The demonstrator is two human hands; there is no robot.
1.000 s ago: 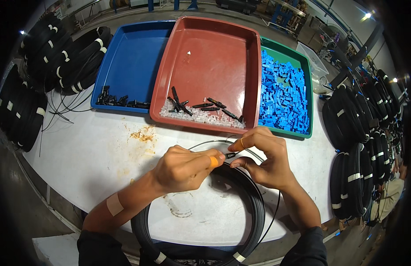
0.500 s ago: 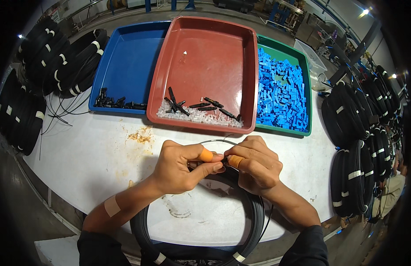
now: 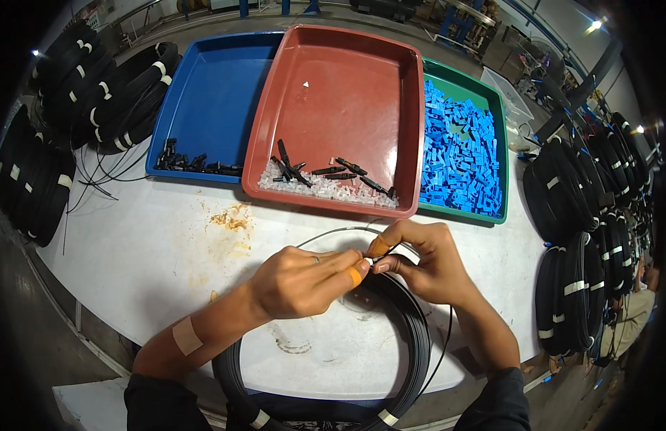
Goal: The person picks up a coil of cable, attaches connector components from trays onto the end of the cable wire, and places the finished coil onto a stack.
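Note:
My left hand [image 3: 302,282] and my right hand [image 3: 428,267] meet fingertip to fingertip above the far side of a coil of black cable [image 3: 417,327]. Pinched between them is a small white piece [image 3: 370,263], mostly covered by the fingers. The left fingers are closed on it from the left. My right thumb and index finger close on the black cable end beside it; a thin cable [image 3: 331,231] arcs behind the hands. Orange wraps cover some fingertips. White bands tie the coil, which rests partly on the table and reaches its near edge.
Behind the hands, a red tray [image 3: 340,72] holds small white pieces and black connectors. A blue tray [image 3: 210,79] with black parts stands left, a green tray [image 3: 501,172] of blue clips right. More cable coils [image 3: 563,187] flank the white table [image 3: 167,251].
The left hand has turned so its back faces up, and the right fingers have opened out into a thumb-and-index pinch. A white piece now shows between the fingertips.

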